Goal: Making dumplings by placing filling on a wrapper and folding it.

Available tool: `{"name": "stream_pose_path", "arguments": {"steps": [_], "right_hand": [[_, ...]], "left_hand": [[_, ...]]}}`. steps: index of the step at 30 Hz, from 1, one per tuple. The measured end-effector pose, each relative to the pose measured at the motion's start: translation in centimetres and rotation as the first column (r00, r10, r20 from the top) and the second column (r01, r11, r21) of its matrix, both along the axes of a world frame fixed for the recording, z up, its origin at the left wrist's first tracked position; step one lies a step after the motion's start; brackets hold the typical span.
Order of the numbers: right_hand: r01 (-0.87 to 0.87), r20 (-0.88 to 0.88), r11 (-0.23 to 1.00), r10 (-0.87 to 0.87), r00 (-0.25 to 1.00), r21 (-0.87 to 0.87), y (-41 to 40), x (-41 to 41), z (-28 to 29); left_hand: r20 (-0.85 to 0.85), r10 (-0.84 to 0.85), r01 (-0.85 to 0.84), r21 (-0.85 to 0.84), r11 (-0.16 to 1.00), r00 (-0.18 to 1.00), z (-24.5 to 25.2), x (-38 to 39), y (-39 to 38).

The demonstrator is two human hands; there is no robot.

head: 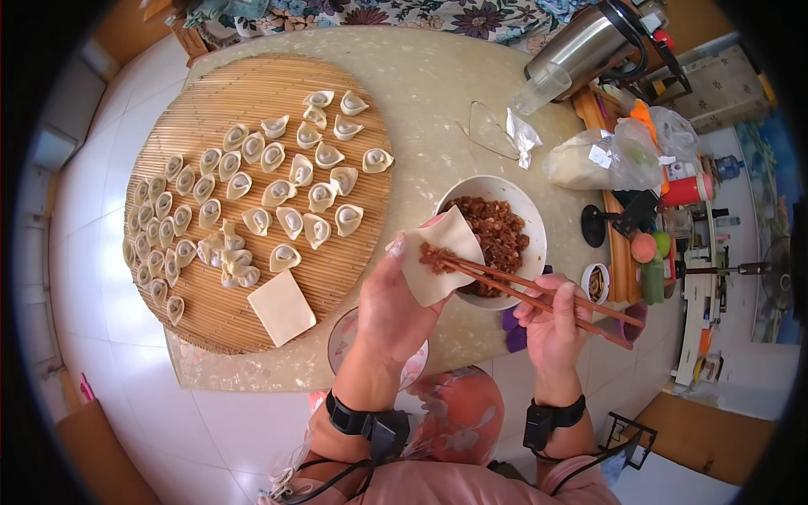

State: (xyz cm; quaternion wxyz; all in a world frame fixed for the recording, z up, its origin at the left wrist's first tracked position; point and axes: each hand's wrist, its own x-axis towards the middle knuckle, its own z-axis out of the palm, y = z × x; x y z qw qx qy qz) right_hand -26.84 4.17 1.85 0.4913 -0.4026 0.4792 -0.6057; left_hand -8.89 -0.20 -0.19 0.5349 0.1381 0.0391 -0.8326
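Observation:
My left hand (399, 309) holds up a square dough wrapper (442, 278) on its palm and fingers. My right hand (555, 315) grips a pair of wooden chopsticks (536, 297), whose tips touch a small lump of minced filling (435, 257) on that wrapper. Just behind the wrapper stands a white bowl (536, 233) of brown minced filling (505, 227). On the left, a round slatted tray (252, 76) bears many folded dumplings, among them one near its right edge (377, 160). A stack of square wrappers (282, 308) lies at the tray's near edge.
A patterned bowl (344, 334) sits partly under my left forearm. Eyeglasses (489, 129), a crumpled tissue (522, 136), a clear cup (543, 87) and a steel jug (581, 50) stand or lie at the back right. Plastic bags (577, 161) and a small dish (595, 283) are at the right.

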Motion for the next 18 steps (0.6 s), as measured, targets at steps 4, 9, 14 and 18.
{"name": "stream_pose_path", "arguments": {"steps": [4,9,14,18], "right_hand": [[0.006,0.028,1.000,-0.006,1.000,-0.021,-0.3,0.4,0.7],[-0.041,-0.048,0.999,0.041,0.998,-0.004,-1.0,1.6,0.3],[-0.061,0.026,0.998,0.062,0.998,-0.015,-0.3,1.1,0.2],[-0.027,0.101,0.996,0.019,0.995,0.081,-0.5,1.9,-0.9]], "left_hand": [[0.075,0.009,-0.008,-0.023,1.000,0.997,-0.1,0.0,0.0],[0.110,-0.012,0.016,-0.040,0.999,0.994,-0.2,0.3,0.1],[0.110,0.032,-0.033,0.007,0.999,0.993,0.0,0.9,0.0],[-0.002,0.003,-0.003,0.006,1.000,1.000,0.2,1.4,0.2]]}}
